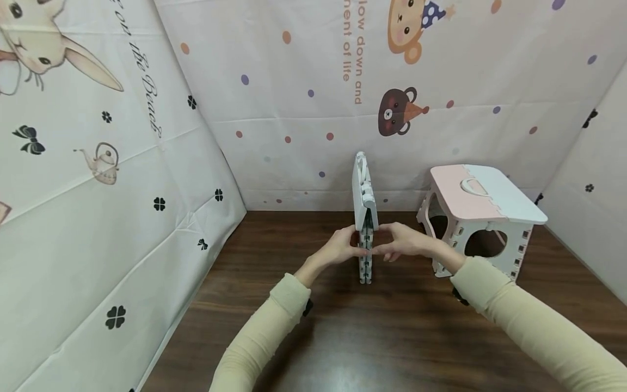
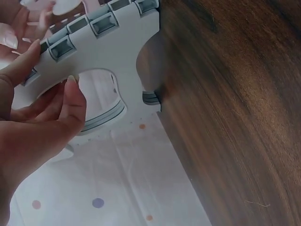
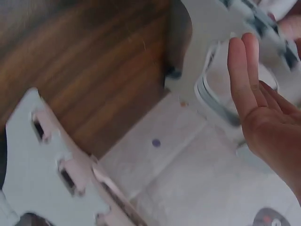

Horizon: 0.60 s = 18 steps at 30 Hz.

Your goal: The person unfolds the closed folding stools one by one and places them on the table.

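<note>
A folded white step stool (image 1: 363,201) stands upright on the dark wood surface, its jointed edge facing me. On its left side my left hand (image 1: 340,246) grips it. The left wrist view shows the thumb on the grey-jointed edge and bent fingers at the oval opening of the side panel (image 2: 110,61). My right hand (image 1: 404,240) is at the stool's right side, its thumb near the jointed edge. In the blurred right wrist view, two fingers (image 3: 244,70) of it extend straight in front of the opening; their contact with the panel is unclear.
An unfolded pink and white step stool (image 1: 490,198) stands to the right, close to my right forearm. Printed white cloth (image 1: 284,169) hangs behind the wood surface (image 1: 392,337), with more cloth along the left and right sides.
</note>
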Each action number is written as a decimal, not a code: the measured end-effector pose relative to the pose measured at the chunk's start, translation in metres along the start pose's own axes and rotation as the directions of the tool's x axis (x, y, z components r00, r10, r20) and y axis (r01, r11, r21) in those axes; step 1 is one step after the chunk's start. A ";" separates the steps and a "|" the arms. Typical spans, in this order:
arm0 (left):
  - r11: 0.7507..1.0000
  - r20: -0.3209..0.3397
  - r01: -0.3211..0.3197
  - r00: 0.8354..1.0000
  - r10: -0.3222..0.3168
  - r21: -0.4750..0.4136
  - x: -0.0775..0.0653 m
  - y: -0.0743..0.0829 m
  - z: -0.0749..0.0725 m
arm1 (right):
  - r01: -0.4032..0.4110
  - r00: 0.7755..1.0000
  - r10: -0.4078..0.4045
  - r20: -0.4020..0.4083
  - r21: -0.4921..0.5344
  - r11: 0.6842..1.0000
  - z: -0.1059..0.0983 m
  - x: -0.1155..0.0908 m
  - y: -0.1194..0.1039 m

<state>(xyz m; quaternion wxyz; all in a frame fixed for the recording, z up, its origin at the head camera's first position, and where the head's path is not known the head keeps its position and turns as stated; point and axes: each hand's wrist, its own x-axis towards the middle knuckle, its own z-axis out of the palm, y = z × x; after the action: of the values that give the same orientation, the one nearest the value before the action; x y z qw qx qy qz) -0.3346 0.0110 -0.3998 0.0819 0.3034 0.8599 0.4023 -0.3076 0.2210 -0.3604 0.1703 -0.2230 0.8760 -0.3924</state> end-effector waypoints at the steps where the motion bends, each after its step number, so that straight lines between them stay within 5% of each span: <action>1: 1.000 -0.005 -0.006 1.000 0.006 0.015 0.001 0.000 0.001 | 0.015 1.000 -0.015 0.002 0.007 1.000 0.004 0.002 0.002; 18: 0.997 -0.044 -0.044 0.998 0.047 0.069 0.001 -0.005 -0.002 | 0.120 0.973 -0.138 -0.186 -0.104 0.987 0.029 0.013 0.019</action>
<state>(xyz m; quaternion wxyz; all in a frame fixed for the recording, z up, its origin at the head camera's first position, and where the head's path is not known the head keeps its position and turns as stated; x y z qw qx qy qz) -0.3390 0.0076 -0.4020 0.0429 0.3163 0.8675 0.3815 -0.3101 0.2078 -0.3946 0.0486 -0.2481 0.8892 -0.3813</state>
